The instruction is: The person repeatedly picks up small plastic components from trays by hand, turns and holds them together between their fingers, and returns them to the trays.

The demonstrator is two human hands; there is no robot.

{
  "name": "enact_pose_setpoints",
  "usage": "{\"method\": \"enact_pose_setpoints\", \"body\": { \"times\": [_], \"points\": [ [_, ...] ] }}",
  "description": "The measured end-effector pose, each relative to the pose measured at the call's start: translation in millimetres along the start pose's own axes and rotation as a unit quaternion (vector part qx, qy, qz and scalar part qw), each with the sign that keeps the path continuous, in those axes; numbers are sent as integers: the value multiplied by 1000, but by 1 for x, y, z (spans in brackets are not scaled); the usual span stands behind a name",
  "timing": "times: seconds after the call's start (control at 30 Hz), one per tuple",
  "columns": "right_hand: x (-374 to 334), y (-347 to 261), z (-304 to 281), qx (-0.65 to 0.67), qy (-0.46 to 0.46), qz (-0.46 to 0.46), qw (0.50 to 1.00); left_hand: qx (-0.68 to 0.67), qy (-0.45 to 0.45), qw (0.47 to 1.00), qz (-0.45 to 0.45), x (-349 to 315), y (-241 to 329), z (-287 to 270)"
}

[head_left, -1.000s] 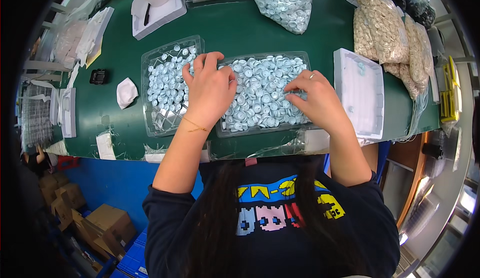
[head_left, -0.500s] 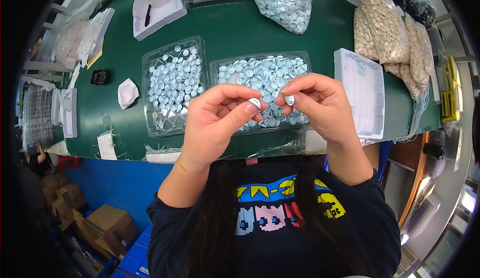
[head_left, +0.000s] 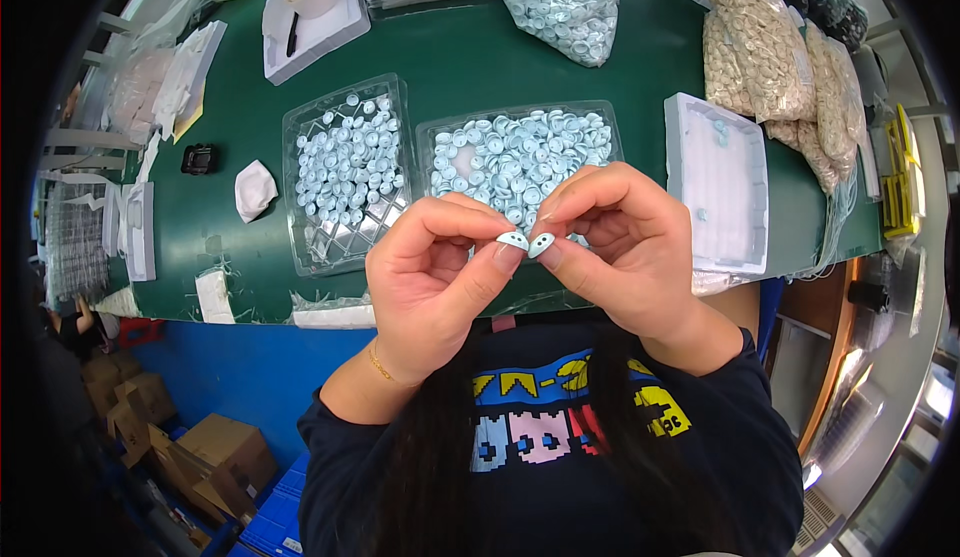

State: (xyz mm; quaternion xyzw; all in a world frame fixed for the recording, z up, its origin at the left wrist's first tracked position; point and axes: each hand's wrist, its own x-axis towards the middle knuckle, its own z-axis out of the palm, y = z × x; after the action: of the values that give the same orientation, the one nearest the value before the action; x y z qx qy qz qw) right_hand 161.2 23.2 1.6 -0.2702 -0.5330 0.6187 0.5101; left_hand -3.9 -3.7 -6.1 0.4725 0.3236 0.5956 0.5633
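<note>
One button (head_left: 513, 242) per hand (head_left: 425, 282), possibly touching

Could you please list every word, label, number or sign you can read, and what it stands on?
I won't copy printed text, only say where it stands.
Dark shirt: yellow lettering on blue, partly hidden.
Blue box: white label, too small to read.
Held pale-blue pieces: dark dots, no readable text.

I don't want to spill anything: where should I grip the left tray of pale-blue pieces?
Probably the near and far rims of the clear tray, from both ends at once. It lies flat and both ends stand free, so its loose pale-blue pieces should stay level. The right rim looks poorer: it runs close beside the fuller tray.
</note>
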Motion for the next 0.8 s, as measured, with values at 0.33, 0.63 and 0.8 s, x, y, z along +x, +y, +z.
{"method": "enact_pose_setpoints", "body": {
  "times": [0.33, 0.63, 0.8],
  "points": [
    [0, 1, 0, -44, -10, -45, 998, -6, -5, 999, 50, -1, -5, 1],
    [-1, 4, 0, -16, -6, -70, 997, 33, -25, 997, 66, 0, -7, -1],
    [-1, 3, -6, 90, -17, 50, 995, -145, -34, 983, -108, 3, -3, -4]
  ]
}}
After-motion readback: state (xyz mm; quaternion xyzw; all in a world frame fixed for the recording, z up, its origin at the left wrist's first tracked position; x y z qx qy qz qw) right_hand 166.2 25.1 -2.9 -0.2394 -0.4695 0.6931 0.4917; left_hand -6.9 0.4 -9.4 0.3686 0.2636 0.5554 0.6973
